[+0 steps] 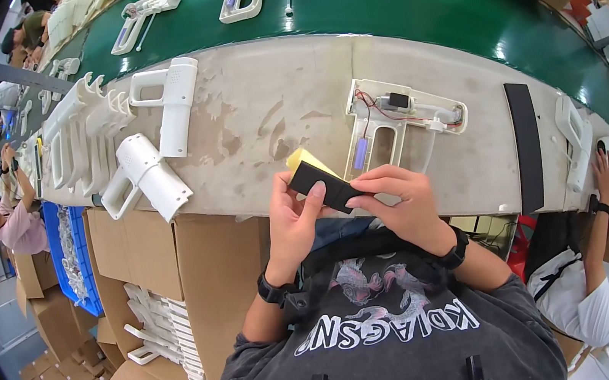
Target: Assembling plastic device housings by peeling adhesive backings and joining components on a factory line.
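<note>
Both hands hold a short black foam strip [323, 187] over the near edge of the bench. A pale yellow backing sheet [306, 160] shows along its far side. My left hand [294, 213] grips the left part, thumb lying across the black face. At the right end my right hand [400, 196] pinches the strip between thumb and fingers. Just beyond lies an opened white gun-shaped housing [402, 112], with red wires, a dark motor-like block and a purple cylindrical cell inside. To its right rests a long black foam strip [525, 145].
White housing shells [86, 134] stand stacked at the left, two loose ones [179, 110] beside them. Beyond runs a green conveyor [342, 4] carrying part-open housings. Cardboard boxes [135, 251] and a blue crate [71, 255] flank my left. A co-worker [591, 291] sits close on my right.
</note>
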Demonstrator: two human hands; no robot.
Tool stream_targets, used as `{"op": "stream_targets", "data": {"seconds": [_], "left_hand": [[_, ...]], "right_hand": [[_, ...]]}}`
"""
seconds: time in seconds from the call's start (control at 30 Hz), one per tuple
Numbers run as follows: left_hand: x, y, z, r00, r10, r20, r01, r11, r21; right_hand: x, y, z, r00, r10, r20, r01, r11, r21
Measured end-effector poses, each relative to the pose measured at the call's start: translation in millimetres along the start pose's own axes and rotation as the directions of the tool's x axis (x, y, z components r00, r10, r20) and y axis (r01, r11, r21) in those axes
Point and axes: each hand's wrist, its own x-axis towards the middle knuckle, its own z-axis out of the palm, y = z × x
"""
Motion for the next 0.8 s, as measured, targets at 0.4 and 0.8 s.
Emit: {"op": "stream_targets", "data": {"seconds": [0.4, 0.8], "left_hand": [[-3.9, -8.6, -16.6, 0.999, -0.049, 0.004, 0.05, 0.996, -0.079], [-5.4, -1.6, -18.3, 0.999, -0.024, 0.048, 0.025, 1.0, -0.005]], "right_hand": [[3.9, -8.3, 11.5, 0.979, 0.1, 0.175, -0.086, 0.993, -0.085], [8.4, -5.1, 17.0, 0.965, 0.129, 0.227, -0.1, 0.986, -0.136]]}}
